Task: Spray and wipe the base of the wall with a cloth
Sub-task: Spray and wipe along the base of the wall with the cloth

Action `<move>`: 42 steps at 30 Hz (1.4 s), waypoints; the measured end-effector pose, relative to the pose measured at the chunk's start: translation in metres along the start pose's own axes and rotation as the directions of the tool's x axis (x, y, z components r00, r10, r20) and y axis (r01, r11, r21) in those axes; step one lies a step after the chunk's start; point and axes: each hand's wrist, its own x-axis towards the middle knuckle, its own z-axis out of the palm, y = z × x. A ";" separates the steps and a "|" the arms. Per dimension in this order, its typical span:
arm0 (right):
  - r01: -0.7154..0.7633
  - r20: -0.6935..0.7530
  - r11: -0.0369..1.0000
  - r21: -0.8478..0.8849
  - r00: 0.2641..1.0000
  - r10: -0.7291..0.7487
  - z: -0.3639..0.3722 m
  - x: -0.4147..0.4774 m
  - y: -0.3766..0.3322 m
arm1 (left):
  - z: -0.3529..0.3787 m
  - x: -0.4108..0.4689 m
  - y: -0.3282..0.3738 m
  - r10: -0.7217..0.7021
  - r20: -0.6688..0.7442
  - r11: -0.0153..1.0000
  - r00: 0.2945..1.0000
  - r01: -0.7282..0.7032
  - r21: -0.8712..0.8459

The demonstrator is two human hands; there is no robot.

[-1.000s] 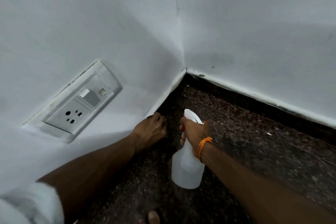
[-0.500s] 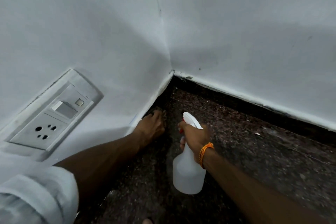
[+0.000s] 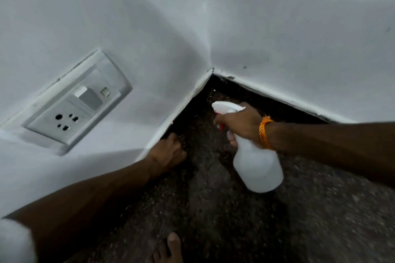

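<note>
My right hand (image 3: 241, 124) grips the neck of a white spray bottle (image 3: 258, 166) with a red trigger, held off the floor. Its nozzle points left toward the corner. An orange thread band circles that wrist. My left hand (image 3: 168, 153) rests low against the base of the left wall (image 3: 181, 109), a white painted edge above dark skirting. Its fingers are curled at the skirting. Whatever lies under them is lost in the dark, and I cannot make out a cloth. The base of the right wall (image 3: 277, 97) runs off to the right.
A white switch and socket plate (image 3: 70, 104) sits low on the left wall, just above my left forearm. The floor (image 3: 235, 220) is dark speckled stone. The toes of a bare foot (image 3: 171, 247) show at the bottom edge.
My right hand has raised the spray bottle and carried it closer to the corner, tilting it. My left hand stays at the base of the left wall. The view has shifted.
</note>
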 end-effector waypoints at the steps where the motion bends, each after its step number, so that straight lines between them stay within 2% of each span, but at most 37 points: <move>1: -0.003 0.008 1.000 0.007 1.000 0.003 -0.007 -0.003 0.001 | 0.010 -0.006 -0.001 -0.016 -0.079 0.999 0.997 0.014 -0.035; 6: -0.023 -0.037 0.997 0.068 0.999 0.025 -0.004 -0.013 0.027 | 0.002 -0.049 0.006 -0.158 -0.222 0.987 0.962 0.153 -0.037; 10: -0.134 0.079 0.962 0.236 0.990 0.119 0.029 -0.017 0.047 | 0.019 -0.070 0.014 -0.323 -0.210 0.945 0.923 0.302 -0.125; 15: -0.207 0.168 0.940 0.271 0.972 0.166 0.065 -0.031 0.055 | 0.033 -0.069 0.026 -0.324 -0.212 0.946 0.922 0.321 -0.049; 17: -0.230 0.172 0.934 0.275 0.967 0.187 0.069 -0.032 0.058 | 0.030 -0.062 0.026 -0.321 -0.241 0.944 0.916 0.330 -0.006; 22: -0.225 0.146 0.928 0.297 0.971 0.189 0.062 -0.032 0.069 | 0.020 -0.034 0.018 -0.329 -0.208 0.940 0.921 0.340 0.019; 27: -0.210 0.092 0.899 0.383 0.978 0.189 0.050 -0.025 0.071 | 0.009 0.022 0.012 -0.388 -0.050 0.914 0.920 0.377 -0.149; 29: -0.221 0.090 0.888 0.403 0.975 0.202 0.047 -0.021 0.074 | 0.003 0.025 0.007 -0.366 -0.064 0.921 0.929 0.351 -0.169; 31: -0.247 0.102 0.880 0.406 0.969 0.225 0.044 -0.017 0.077 | 0.006 0.007 0.009 -0.322 -0.086 0.943 0.943 0.312 -0.114; 34: -0.292 0.107 0.867 0.403 0.956 0.272 0.038 -0.013 0.082 | 0.020 -0.025 0.007 -0.275 -0.209 0.961 0.939 0.278 -0.016; 37: -0.297 0.112 0.861 0.413 0.955 0.275 0.036 -0.010 0.086 | 0.018 -0.016 -0.006 -0.264 -0.279 0.956 0.923 0.289 0.051; 40: -0.273 0.102 0.857 0.438 0.962 0.254 0.041 -0.008 0.081 | 0.006 0.039 -0.017 -0.320 -0.245 0.941 0.915 0.337 0.030; 42: -0.232 0.080 0.850 0.474 0.972 0.221 0.043 -0.002 0.077 | -0.005 0.068 -0.022 -0.317 -0.192 0.948 0.929 0.313 -0.052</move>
